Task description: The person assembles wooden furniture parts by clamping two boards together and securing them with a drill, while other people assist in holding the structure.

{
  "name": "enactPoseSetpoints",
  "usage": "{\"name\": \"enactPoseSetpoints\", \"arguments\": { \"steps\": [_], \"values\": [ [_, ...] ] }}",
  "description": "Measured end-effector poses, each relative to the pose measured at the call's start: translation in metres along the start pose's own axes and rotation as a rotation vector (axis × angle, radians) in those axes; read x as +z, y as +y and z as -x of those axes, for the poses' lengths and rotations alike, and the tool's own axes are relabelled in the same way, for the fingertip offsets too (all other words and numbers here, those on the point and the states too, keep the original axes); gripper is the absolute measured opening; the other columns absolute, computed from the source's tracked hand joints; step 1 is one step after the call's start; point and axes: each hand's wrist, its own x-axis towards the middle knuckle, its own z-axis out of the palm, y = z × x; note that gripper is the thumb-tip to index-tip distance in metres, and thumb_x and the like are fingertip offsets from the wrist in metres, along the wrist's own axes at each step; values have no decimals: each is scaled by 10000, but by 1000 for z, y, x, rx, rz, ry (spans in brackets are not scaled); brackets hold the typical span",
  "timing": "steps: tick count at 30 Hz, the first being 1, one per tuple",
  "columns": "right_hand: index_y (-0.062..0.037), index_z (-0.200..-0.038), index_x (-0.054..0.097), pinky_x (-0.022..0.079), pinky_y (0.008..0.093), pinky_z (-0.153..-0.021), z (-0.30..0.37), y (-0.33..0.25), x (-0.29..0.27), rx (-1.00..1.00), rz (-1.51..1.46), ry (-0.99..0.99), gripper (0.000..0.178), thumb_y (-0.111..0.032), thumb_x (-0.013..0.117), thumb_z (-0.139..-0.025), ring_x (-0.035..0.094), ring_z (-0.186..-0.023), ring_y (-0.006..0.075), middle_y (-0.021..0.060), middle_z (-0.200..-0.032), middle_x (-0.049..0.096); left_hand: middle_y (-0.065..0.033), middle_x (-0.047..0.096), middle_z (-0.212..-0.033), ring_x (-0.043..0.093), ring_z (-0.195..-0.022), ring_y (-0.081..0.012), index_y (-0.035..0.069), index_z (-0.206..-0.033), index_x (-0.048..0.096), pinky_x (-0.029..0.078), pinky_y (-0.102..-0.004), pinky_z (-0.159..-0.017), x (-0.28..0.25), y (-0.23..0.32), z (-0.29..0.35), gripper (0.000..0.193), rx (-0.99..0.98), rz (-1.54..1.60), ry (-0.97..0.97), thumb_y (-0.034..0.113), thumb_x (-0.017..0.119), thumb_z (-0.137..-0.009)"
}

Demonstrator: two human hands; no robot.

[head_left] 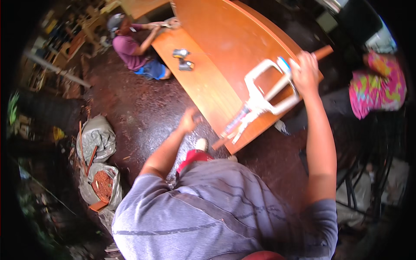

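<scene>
White locking C-clamp pliers [255,83], their handles wrapped and smeared, lie across the front of a large orange-brown wooden panel [216,39]. My right hand [305,73] is closed around the clamp's jaw end at the panel's upper right edge, beside a small blue piece [284,65]. Its fingertips are partly hidden, so I cannot tell whether it also grips the wood. A narrow wooden strip [323,52] sticks out beyond that hand. My left hand [189,121] is empty, fingers apart and slightly blurred, just left of the lower board's [212,97] near edge.
Two cordless drills [183,59] rest on the lower board. A co-worker in a purple shirt [126,51] crouches at its far left end, hands on the board. Another person in a bright patterned shirt [377,89] is at right. Sacks [97,136], one holding reddish shavings [103,184], stand at left.
</scene>
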Motion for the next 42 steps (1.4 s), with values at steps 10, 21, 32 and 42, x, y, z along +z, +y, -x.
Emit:
{"name": "enactPoseSetpoints", "arguments": {
  "steps": [10,21,32,42],
  "values": [
    [8,-991,556,255,507,-1118,9,-14,5,118,-26,-12,147,-121,553,-920,519,-1157,367,173,-1036,569,-228,643,-1178,603,-1136,-345,28,-1255,599,468,-396,-970,39,-125,114,622,-371,-21,-740,474,648,-825],
    [-11,-870,529,265,494,-1108,-4,-23,15,260,-41,-12,149,-142,545,-938,532,-1149,346,124,-929,565,-197,665,-1133,636,-1071,-339,105,-1144,683,495,-418,-932,20,-187,16,519,-449,108,-605,462,696,-768],
    [-17,-860,511,272,507,-1099,-3,-26,9,257,-50,-50,142,-130,523,-945,521,-1166,363,134,-940,562,-213,670,-1121,660,-1025,-325,77,-1220,640,507,-385,-908,16,-201,18,535,-305,70,-724,409,661,-801],
    [-16,-891,543,285,495,-1096,0,-22,12,211,-18,17,118,-129,551,-927,536,-1151,355,123,-948,563,-216,666,-1126,649,-1049,-327,59,-1178,656,499,-395,-920,3,-204,17,546,-356,103,-657,427,669,-775]
  ]
}}
